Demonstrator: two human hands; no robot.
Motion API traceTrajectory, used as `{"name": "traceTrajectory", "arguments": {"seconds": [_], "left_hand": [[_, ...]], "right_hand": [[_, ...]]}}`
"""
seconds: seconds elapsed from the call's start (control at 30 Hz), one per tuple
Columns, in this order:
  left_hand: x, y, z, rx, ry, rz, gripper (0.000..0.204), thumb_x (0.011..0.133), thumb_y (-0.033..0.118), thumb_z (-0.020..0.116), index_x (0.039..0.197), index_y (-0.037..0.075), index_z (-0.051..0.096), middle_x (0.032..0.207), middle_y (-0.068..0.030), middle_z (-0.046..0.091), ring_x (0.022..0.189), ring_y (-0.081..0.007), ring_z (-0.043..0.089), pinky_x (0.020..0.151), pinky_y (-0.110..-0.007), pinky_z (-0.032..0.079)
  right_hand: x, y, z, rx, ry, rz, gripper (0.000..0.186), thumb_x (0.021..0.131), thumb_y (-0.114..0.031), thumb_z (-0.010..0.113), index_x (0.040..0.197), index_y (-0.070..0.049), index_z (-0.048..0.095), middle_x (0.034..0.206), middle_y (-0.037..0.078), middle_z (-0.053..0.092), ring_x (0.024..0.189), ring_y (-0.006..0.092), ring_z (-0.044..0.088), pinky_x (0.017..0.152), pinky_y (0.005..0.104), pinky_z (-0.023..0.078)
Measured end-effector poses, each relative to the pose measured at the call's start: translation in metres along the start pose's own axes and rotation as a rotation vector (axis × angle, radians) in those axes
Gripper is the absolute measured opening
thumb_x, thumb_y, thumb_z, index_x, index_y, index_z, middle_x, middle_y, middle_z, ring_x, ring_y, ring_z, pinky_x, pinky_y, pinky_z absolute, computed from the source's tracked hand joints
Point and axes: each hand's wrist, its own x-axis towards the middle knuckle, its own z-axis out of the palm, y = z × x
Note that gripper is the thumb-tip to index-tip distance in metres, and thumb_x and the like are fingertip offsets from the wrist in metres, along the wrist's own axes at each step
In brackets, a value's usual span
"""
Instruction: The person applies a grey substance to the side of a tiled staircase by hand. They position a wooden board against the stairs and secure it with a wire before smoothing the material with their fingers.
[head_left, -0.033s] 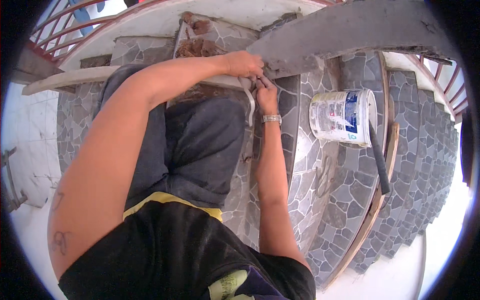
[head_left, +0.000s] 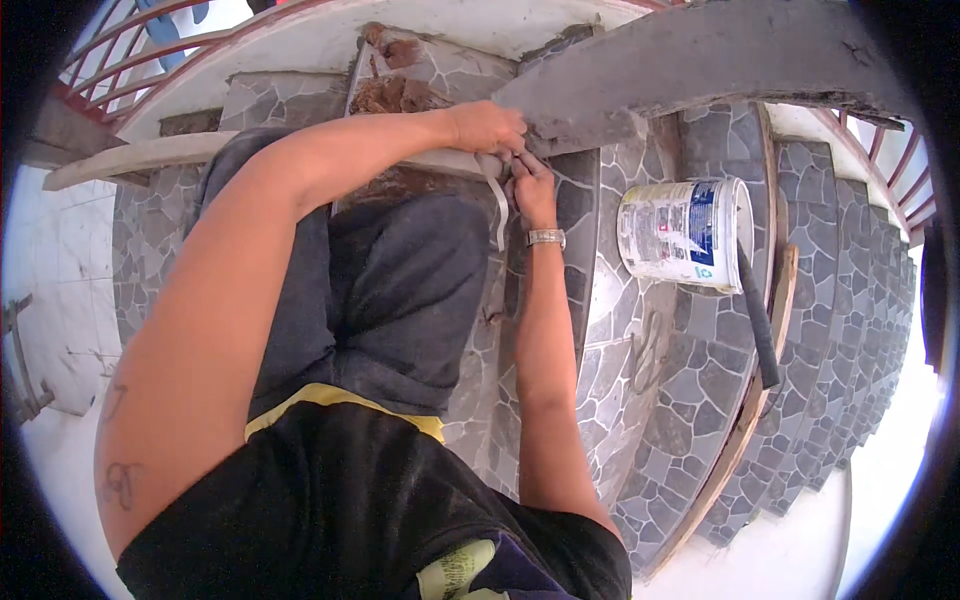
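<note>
Close together at the lower edge of a thick grey plank [head_left: 690, 70], my left hand [head_left: 487, 128] and my right hand [head_left: 535, 185] have their fingers closed; what is between them is too hidden to name. A narrow pale strip [head_left: 499, 215] hangs down just left of my right hand. Behind my left forearm runs a long pale batten [head_left: 140, 155], reaching toward both hands. Reddish-brown debris [head_left: 395, 95] lies on the step beyond them.
A white bucket [head_left: 665, 230] lies on its side on the stone-patterned steps at right, a black tool handle [head_left: 762, 335] sticking out. A wooden board [head_left: 745, 420] runs along a step edge below it. Red railings [head_left: 110, 55] line both sides.
</note>
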Motion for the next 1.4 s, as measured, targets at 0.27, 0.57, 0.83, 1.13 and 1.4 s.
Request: {"name": "traceTrajectory", "arguments": {"seconds": [0.27, 0.57, 0.83, 1.13, 1.4], "left_hand": [[-0.004, 0.000, 0.004, -0.070, 0.008, -0.049, 0.018, 0.081, 0.026, 0.068, 0.089, 0.011, 0.062, 0.087, -0.0077, 0.054, 0.093, -0.0307, 0.058, 0.077, -0.043, 0.051], [-0.002, -0.004, 0.000, -0.187, -0.067, -0.108, 0.025, 0.079, 0.028, 0.071, 0.089, 0.006, 0.063, 0.090, -0.0103, 0.060, 0.095, -0.0340, 0.057, 0.080, -0.047, 0.049], [-0.003, 0.014, -0.002, -0.130, 0.008, -0.194, 0.036, 0.077, 0.037, 0.073, 0.094, 0.005, 0.065, 0.093, -0.0099, 0.064, 0.099, -0.0341, 0.059, 0.083, -0.046, 0.051], [0.000, 0.010, -0.007, -0.126, -0.149, -0.258, 0.040, 0.076, 0.038, 0.074, 0.097, 0.006, 0.066, 0.095, -0.0143, 0.066, 0.101, -0.0373, 0.061, 0.083, -0.049, 0.050], [0.002, 0.007, -0.016, -0.185, -0.242, -0.304, 0.031, 0.073, 0.024, 0.077, 0.097, 0.008, 0.066, 0.091, -0.0156, 0.068, 0.090, -0.0387, 0.065, 0.078, -0.050, 0.050]], "right_hand": [[-0.007, -0.012, 0.007, -0.020, -0.011, 0.047, 0.022, 0.096, -0.009, 0.054, 0.108, 0.001, 0.069, 0.065, 0.003, 0.060, 0.045, 0.0106, 0.052, 0.043, 0.0280, 0.039], [0.006, -0.007, -0.005, -0.040, -0.111, 0.051, 0.021, 0.096, -0.010, 0.056, 0.107, 0.003, 0.068, 0.075, 0.006, 0.065, 0.051, 0.0127, 0.059, 0.046, 0.0281, 0.050], [0.014, 0.007, -0.007, -0.811, 0.094, -0.143, 0.025, 0.093, -0.017, 0.057, 0.100, 0.006, 0.066, 0.078, 0.019, 0.067, 0.063, 0.0232, 0.068, 0.055, 0.0381, 0.054], [-0.007, -0.024, -0.026, -1.095, -0.056, -0.295, 0.036, 0.092, -0.031, 0.057, 0.101, 0.003, 0.066, 0.100, 0.029, 0.064, 0.097, 0.0461, 0.061, 0.083, 0.0519, 0.047], [-0.085, -0.064, -0.055, -0.560, -0.212, -0.309, 0.027, 0.096, -0.023, 0.059, 0.086, 0.002, 0.064, 0.080, 0.010, 0.061, 0.077, 0.0244, 0.058, 0.076, 0.0321, 0.045]]}}
